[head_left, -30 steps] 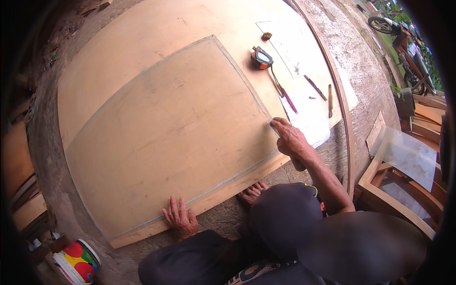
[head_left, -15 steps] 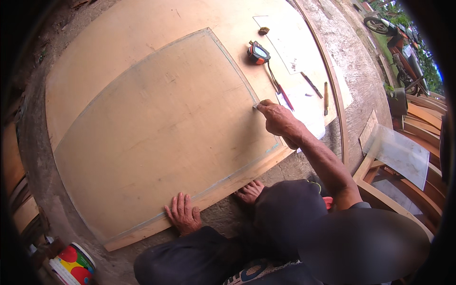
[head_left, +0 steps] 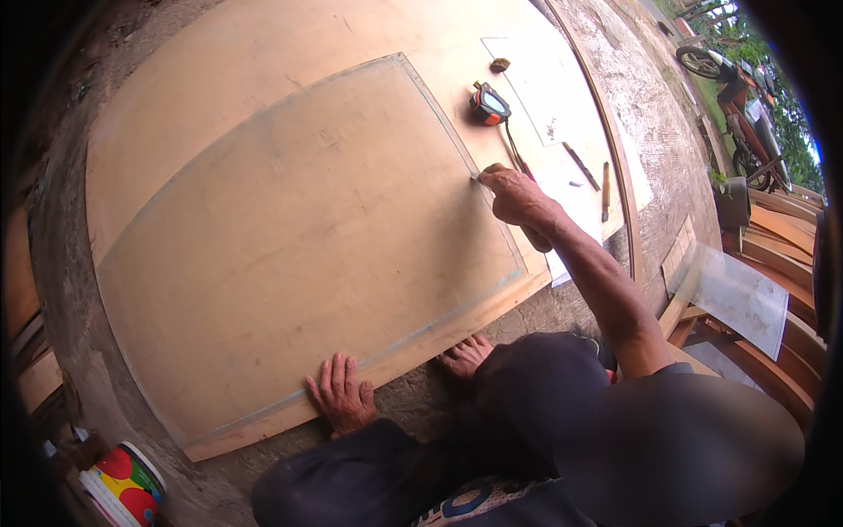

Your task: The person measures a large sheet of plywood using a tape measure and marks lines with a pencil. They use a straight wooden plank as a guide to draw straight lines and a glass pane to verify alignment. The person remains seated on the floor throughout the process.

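A large tan plywood sheet point(head_left: 290, 220) lies before me, with a grey outline along its edges. My left hand point(head_left: 343, 394) rests flat on its near edge, fingers spread. Over the outline's right side, my right hand point(head_left: 520, 200) is closed in a pinch at the grey line. A small dark tip shows at its fingertips, but I cannot make out what it is. Just beyond the hand is a tape measure point(head_left: 489, 104) in black and orange. A red pencil-like stick point(head_left: 525, 169) is partly hidden behind my right hand.
A small brown block point(head_left: 500, 65), a dark pen-like stick point(head_left: 580, 166) and a brown stick point(head_left: 606, 191) lie at the right. A long wooden strip point(head_left: 619, 149) borders them. Wooden frames point(head_left: 773, 263) and a motorcycle point(head_left: 746, 114) stand farther right. A colourful bucket point(head_left: 125, 486) is at lower left.
My right hand has moved a little farther along the grey line, away from me. My left hand stays at the near edge. The whole view has shifted slightly.
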Demonstrator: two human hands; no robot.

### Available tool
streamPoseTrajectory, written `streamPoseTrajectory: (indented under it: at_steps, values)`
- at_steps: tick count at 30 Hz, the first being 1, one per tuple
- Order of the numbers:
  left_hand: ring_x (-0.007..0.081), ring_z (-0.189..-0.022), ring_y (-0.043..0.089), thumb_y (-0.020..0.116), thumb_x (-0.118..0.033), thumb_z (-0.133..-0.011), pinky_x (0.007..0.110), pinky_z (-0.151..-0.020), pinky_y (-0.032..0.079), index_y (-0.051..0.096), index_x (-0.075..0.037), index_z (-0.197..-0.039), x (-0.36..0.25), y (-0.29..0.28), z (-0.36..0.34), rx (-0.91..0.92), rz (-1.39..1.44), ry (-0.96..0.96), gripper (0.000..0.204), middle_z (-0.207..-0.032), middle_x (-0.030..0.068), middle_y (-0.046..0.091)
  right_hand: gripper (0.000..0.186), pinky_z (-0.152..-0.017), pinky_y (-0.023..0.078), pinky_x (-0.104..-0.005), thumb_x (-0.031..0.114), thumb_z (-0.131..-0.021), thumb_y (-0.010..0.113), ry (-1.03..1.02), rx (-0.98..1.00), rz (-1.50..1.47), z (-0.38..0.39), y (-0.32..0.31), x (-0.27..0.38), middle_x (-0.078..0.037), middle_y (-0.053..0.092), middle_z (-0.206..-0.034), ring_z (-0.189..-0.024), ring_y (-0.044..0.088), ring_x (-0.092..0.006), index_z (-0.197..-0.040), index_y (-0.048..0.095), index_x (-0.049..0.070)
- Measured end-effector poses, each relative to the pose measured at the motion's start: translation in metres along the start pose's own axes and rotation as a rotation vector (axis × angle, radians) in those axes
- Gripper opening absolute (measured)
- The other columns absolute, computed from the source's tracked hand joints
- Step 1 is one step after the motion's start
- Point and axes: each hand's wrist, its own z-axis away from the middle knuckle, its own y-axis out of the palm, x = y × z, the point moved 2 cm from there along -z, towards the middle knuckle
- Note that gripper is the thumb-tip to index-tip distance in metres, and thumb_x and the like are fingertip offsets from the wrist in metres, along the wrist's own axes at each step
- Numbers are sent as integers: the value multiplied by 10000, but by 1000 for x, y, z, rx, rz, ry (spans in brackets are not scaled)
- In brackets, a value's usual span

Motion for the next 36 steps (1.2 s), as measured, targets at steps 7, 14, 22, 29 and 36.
streamPoseTrajectory:
  at_steps: [7, 14, 22, 29, 36]
  values:
    - [319, -1415, 408, 456, -409, -1031, 628, -1207, 174, 592, -98, -1388, 2, 1, 1, -27, -20, 29, 493, -1493, 92, 520, 510, -1024, 500, -433, -134, -741, 496, 120, 220, 44, -1, 2, -5, -211, 558, -1378, -1243, 587, -361, -1228, 630, -59]
    - [315, -1414, 407, 445, -420, -1039, 629, -1208, 171, 596, -98, -1382, 3, 1, 0, -38, -29, 40, 494, -1484, 91, 527, 503, -1002, 506, -439, -106, -750, 519, 38, 246, 141, 1, 9, -8, -200, 583, -1305, -1202, 586, -401, -1239, 619, -46]
    - [316, -1420, 398, 438, -407, -1042, 634, -1207, 163, 588, -91, -1391, 3, -1, -1, 5, 0, 27, 494, -1494, 95, 516, 514, -1024, 508, -420, -119, -743, 559, 55, 316, 129, 1, 7, -11, -154, 583, -1381, -1239, 596, -342, -1241, 650, -28]
    - [327, -1429, 380, 445, -399, -1036, 632, -1210, 147, 577, -80, -1403, 1, 1, 1, -5, -20, 39, 504, -1511, 103, 494, 392, -982, 512, -434, -71, -770, 557, 3, 190, 50, 6, 13, -29, -183, 594, -1301, -1207, 600, -345, -1147, 658, -31]
    - [286, -1428, 384, 409, -459, -1051, 625, -1213, 159, 586, -129, -1407, 1, 4, 0, -22, -26, 15, 516, -1513, 67, 498, 633, -1093, 467, -398, -179, -740, 488, 98, 191, -20, 8, -4, -17, -141, 552, -1433, -1311, 545, -315, -1330, 618, 10]
